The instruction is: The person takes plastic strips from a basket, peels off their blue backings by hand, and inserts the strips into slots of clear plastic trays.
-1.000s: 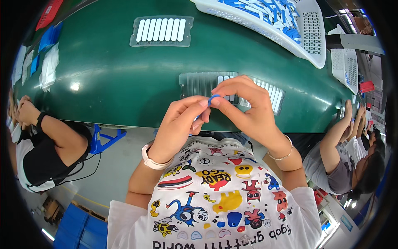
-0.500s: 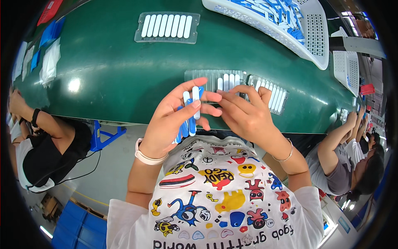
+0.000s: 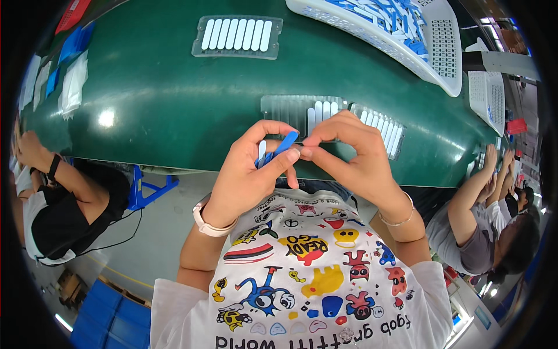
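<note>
My left hand (image 3: 250, 174) is closed around several flat, round-ended strips. One blue strip (image 3: 285, 142) sticks up at a slant past the fingers, and a white strip (image 3: 261, 152) shows nearer the palm. My right hand (image 3: 357, 148) has thumb and forefinger pinched right beside the left fingertips; what sits between them, if anything, is too small to make out. Just beyond the hands lies a clear grooved tray (image 3: 282, 107), its right part holding a few white strips (image 3: 318, 111), partly covered by my right fingers. A second clear tray (image 3: 400, 142) of white strips adjoins it on the right.
Farther off lies another clear tray (image 3: 274, 53) with a row of white strips. A white perforated basket (image 3: 378, 49) heaped with blue and white strips stands at the far right. Plastic bags (image 3: 72, 87) lie at the left. People (image 3: 70, 198) sit on both sides.
My hands have come closer together, the right thumb and forefinger now meeting at the left fingertips. The strips in my left hand have shifted, and a blue one now slants up where white ones showed.
</note>
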Demonstrator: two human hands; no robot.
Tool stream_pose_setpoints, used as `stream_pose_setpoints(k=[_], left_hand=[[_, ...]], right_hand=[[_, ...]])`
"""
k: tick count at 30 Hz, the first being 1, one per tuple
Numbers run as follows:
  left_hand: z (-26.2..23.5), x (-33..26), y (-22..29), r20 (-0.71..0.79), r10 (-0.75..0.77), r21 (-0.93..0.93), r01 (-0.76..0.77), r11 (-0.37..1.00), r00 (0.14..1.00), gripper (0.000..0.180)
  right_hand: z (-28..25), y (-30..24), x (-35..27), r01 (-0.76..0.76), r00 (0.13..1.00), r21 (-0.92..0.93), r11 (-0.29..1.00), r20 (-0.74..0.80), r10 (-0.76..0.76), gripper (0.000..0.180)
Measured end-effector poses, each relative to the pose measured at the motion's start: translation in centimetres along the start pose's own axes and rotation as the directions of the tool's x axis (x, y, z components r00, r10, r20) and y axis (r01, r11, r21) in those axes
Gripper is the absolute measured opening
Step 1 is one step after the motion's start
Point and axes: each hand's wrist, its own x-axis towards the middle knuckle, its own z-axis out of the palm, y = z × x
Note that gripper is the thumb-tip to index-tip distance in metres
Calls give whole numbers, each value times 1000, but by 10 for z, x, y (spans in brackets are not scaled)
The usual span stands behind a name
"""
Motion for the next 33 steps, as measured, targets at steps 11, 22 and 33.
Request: stream_pose_setpoints(k=[11, 22, 33], left_hand=[[-5, 6, 1, -76, 16, -309, -39, 950, 997, 15], [-9, 9, -13, -70, 81, -315, -99, 944, 994, 12], [-4, 21, -11, -68, 74, -257, -89, 962, 995, 13]], right_hand=[[0, 12, -17, 551, 646, -730, 404, 67, -760, 21], [13, 11, -20, 446, 838, -427, 787, -110, -535, 15], [29, 10, -20, 254, 916, -49, 966, -309, -256, 24]])
